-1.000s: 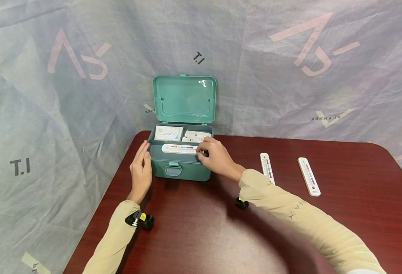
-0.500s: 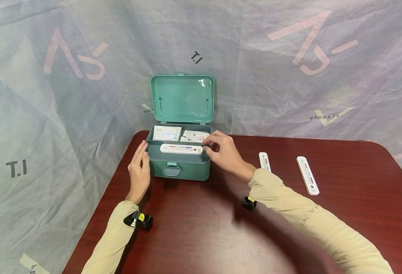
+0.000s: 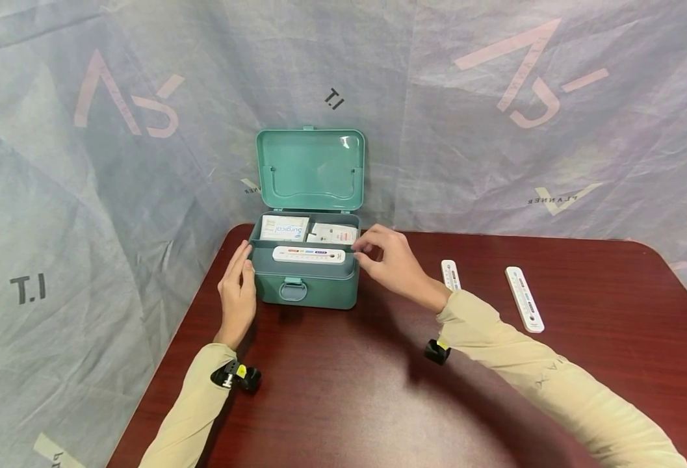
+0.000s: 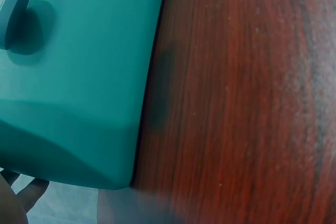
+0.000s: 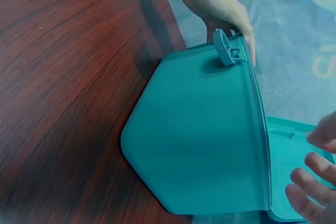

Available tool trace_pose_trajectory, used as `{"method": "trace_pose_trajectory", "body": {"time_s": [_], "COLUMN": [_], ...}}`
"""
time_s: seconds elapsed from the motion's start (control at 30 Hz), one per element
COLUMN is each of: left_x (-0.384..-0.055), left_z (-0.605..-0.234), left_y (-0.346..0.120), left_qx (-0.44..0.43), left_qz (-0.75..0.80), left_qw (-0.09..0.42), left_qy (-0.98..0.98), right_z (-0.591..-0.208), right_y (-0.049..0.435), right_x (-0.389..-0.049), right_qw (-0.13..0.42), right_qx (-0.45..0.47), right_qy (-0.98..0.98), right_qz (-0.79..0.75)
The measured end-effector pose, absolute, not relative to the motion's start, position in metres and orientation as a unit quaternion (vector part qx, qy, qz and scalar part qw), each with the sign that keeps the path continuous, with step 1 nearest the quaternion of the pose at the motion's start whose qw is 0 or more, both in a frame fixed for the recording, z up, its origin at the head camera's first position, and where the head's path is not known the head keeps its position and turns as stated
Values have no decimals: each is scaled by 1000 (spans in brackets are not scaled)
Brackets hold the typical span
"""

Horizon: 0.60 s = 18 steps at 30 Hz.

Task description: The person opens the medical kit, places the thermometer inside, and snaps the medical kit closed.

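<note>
A teal first-aid box point(image 3: 320, 286) stands on the table with its lid point(image 3: 314, 169) raised. Across its front tray lies a white thermometer strip point(image 3: 309, 255). Behind that, the compartments hold a packet marked Surgical point(image 3: 285, 228) and a white packet point(image 3: 334, 233). My left hand point(image 3: 238, 296) rests along the box's left side with straight fingers. At the right rim, my right hand point(image 3: 391, 260) hovers with loosely bent fingers and nothing between them; the right wrist view shows these fingers point(image 5: 310, 190) spread apart beside the box.
Two more white thermometer strips lie on the table to the right: the nearer one point(image 3: 451, 274) is partly hidden by the right forearm, the other point(image 3: 524, 300) is fully visible. A grey printed cloth point(image 3: 466, 130) hangs behind the dark red table point(image 3: 343, 390).
My right hand has let go of the thermometer strip's right end and drawn back to the right, off the tray. The strip stays in the tray, and the left hand keeps its place.
</note>
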State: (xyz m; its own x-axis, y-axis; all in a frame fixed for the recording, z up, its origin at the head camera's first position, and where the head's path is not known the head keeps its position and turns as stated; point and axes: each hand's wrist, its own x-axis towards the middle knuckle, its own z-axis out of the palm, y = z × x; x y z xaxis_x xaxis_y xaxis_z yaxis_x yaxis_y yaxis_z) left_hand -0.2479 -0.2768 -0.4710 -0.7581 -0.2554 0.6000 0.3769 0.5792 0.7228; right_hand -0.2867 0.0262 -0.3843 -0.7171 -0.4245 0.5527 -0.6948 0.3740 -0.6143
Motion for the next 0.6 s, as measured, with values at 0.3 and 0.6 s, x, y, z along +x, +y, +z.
{"method": "trace_pose_trajectory", "body": {"time_s": [0.3,0.6], "left_x": [-248,-249], "left_z": [-471,-472], "left_y": [-276,-277], "left_qx": [-37,-41], "left_qz": [-456,-459], "left_qw": [348,359], "left_qy": [-818,-812], "right_z": [-384,-385], "right_y": [37,48], "right_x": [-281,-279], "right_qw": [152,178], "right_qx": [330,317], "right_qy": [-820,-813], "right_qz": [442,454]}}
